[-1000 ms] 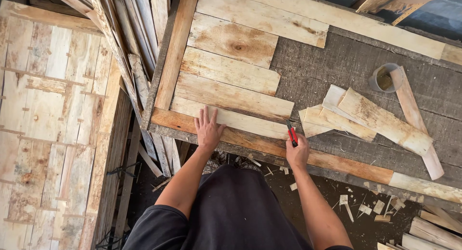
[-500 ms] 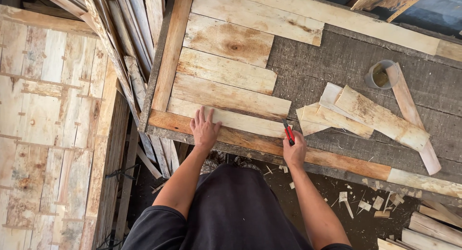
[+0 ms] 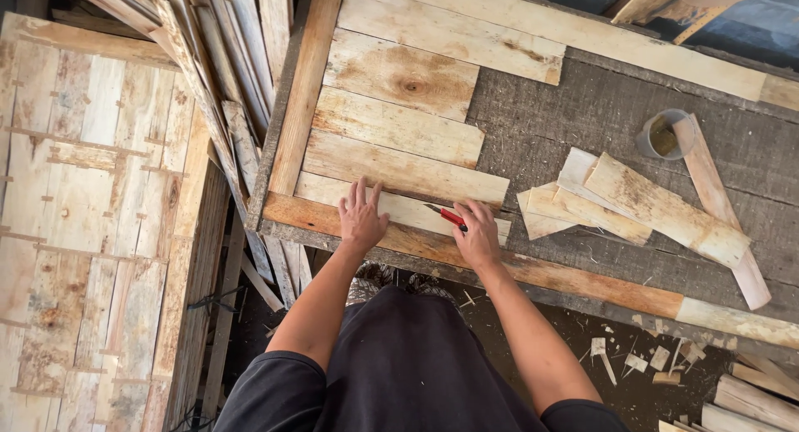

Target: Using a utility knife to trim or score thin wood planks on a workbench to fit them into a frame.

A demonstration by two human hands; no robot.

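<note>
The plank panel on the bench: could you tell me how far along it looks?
Done: five planks lie side by side inside the frame rail. In hand: the left hand presses the nearest plank while the right hand holds a red-handled tool on it. Left: bare bench and loose offcuts.

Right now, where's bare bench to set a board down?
Free: grey bench top between the laid planks, the cup and the loose offcuts. Also the strip below the offcuts. Crowded: near edge, where left hand and right hand with red tool rest.
</note>
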